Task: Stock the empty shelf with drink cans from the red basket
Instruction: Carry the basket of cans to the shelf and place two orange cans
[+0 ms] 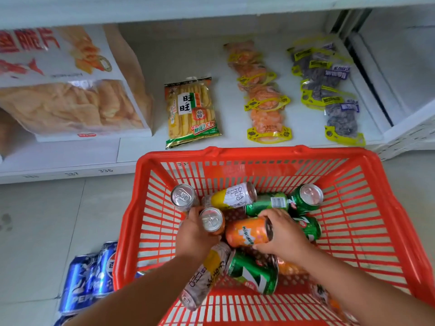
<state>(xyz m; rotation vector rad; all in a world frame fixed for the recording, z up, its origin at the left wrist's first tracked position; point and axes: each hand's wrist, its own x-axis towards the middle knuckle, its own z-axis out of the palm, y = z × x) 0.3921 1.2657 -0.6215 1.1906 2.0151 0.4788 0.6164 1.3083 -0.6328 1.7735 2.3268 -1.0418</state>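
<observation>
A red basket (367, 208) stands on the floor in front of a low white shelf (188, 57). Inside it lie several drink cans: green ones (266, 202), a yellow and white tea can (231, 195), an upright silver-topped can (183, 197). My left hand (193, 234) is wrapped around an upright can (211, 220) whose silver top faces me. My right hand (282, 234) grips an orange can (247, 231) lying on its side. Both hands are down inside the basket.
The shelf holds a big bag of crisps (70, 90), a rice cracker pack (190, 111), a row of orange snack pouches (261, 90) and a row of dark snack pouches (327, 90). Blue cola cans (89, 276) lie on the floor left of the basket.
</observation>
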